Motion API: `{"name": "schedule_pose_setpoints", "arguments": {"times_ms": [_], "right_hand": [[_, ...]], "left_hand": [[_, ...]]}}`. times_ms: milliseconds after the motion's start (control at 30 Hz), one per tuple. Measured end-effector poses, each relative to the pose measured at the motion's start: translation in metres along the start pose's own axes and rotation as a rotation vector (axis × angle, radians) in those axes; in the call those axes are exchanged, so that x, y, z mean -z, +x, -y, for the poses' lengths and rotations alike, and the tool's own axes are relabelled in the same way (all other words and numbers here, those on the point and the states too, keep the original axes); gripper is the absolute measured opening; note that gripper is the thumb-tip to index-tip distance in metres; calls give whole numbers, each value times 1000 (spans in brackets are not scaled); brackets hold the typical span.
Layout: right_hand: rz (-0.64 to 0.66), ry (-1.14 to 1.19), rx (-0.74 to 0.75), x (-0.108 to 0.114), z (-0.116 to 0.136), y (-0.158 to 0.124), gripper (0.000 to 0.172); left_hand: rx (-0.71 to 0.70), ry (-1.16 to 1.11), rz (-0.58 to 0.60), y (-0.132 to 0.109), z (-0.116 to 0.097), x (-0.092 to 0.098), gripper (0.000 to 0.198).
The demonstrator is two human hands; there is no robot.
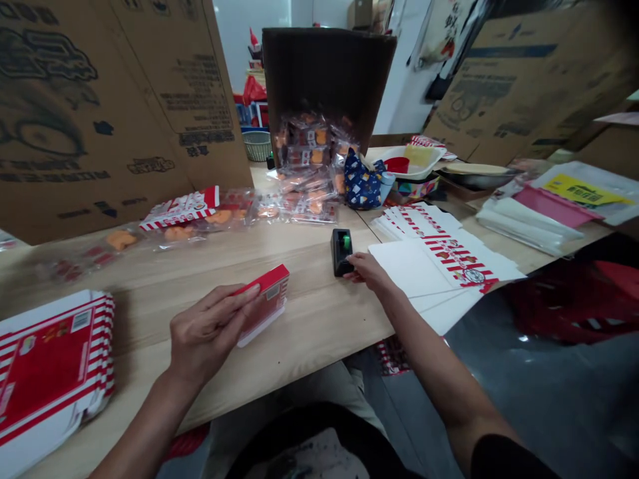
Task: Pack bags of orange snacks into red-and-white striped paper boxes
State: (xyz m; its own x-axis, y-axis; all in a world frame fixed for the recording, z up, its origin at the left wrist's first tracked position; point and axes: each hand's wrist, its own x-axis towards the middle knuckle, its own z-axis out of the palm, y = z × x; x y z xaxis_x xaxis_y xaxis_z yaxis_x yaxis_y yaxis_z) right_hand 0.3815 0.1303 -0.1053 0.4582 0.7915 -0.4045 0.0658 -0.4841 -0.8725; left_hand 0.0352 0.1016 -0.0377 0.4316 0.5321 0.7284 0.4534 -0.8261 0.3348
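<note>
My left hand grips a small red carton by its upper edge, thumb on the near side, tilted above the wooden table. My right hand has its fingers closed at the near end of a black tape dispenser, which holds a green roll. Whether tape is between those fingers is too small to make out. Right of the dispenser lie flat white-and-red carton blanks, fanned out. At the far left rests a stack of red-and-white striped cartons.
Clear-wrapped packets heap in front of an open dark box. Large cardboard boxes stand left and right. A blue patterned bundle and a white tray sit behind the blanks. The table's front edge is close to my lap.
</note>
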Motion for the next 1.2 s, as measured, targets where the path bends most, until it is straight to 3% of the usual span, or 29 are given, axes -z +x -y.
{"name": "schedule_pose_setpoints", "arguments": {"times_ms": [133, 233, 467, 667, 733, 833, 900, 967, 1067, 1200], "right_hand": [[64, 115, 34, 15, 2, -3, 13], [44, 170, 96, 22, -10, -6, 21], [-155, 83, 211, -2, -52, -17, 26], [-242, -46, 317, -5, -43, -53, 15], [-172, -22, 405, -15, -28, -80, 11], [205, 127, 607, -42, 2, -131, 17], [469, 195, 644, -63, 24, -159, 28], [617, 233, 632, -82, 41, -174, 47], [613, 275, 605, -102, 52, -178, 64], [540, 274, 568, -119, 48, -171, 63]], "left_hand": [[45, -14, 30, 0, -2, 4, 25], [43, -2, 16, -2, -2, 3, 25], [41, 7, -58, -1, -6, -4, 16], [90, -43, -58, -5, -12, 1, 6], [103, -54, -45, -7, -12, 3, 7], [107, -68, -34, -10, -15, 5, 9], [138, -73, -29, -12, -18, 6, 12], [209, -89, -42, -14, -20, 6, 21], [292, -138, -67, -19, -20, 6, 35], [291, -134, -62, -24, -17, 6, 36]]}}
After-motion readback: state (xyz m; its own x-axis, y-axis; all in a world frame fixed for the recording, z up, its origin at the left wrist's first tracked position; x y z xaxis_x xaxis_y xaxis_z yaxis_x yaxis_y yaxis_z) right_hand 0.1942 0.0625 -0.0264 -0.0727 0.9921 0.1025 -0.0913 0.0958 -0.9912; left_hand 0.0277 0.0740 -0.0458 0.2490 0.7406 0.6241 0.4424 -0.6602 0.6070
